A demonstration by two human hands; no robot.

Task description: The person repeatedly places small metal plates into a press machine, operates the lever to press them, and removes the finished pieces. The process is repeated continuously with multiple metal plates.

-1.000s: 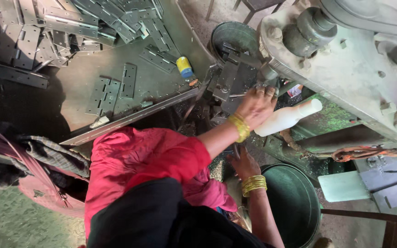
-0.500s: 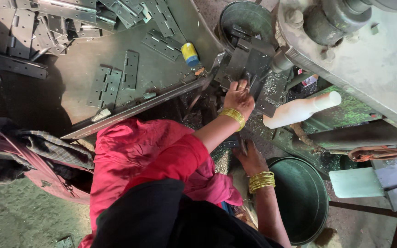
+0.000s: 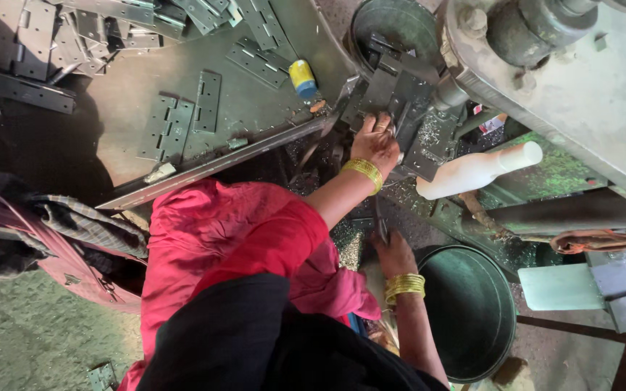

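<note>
Small yellow-and-blue cylindrical container [image 3: 302,77] lying on its side on the metal work table [image 3: 269,119], at about 10 o'clock from the left hand [image 3: 375,143]. White plastic bottle [image 3: 477,171] lying tilted at 3 o'clock from that hand, label hidden. Small red-and-white printed scrap [image 3: 488,124] just above the bottle, too small to tell more.

Left hand [image 3: 375,143] reaching up to the dark metal fixture [image 3: 393,94] of the press machine [image 3: 581,87], fingers pressed together and curled against a flat metal piece there; whether pinching it, cannot tell. Gold bangles at the wrist. Right hand [image 3: 394,253] lower, at 6 o'clock from the left, fingers closed around a thin dark rod [image 3: 380,221] standing upright; gold bangles here too.

Flat grey hinge plates [image 3: 182,119] spread over the table, more heaped at 10 o'clock along the top edge. Round metal tub [image 3: 393,25] at 12 o'clock behind the fixture. Dark green bucket [image 3: 472,311] at 4 o'clock, just beside the right wrist. Metal shavings [image 3: 429,134] scattered around the fixture. Red sleeve [image 3: 255,232] and black cloth covering the lower middle. Striped cloth bundle [image 3: 38,232] at 8 o'clock.
</note>
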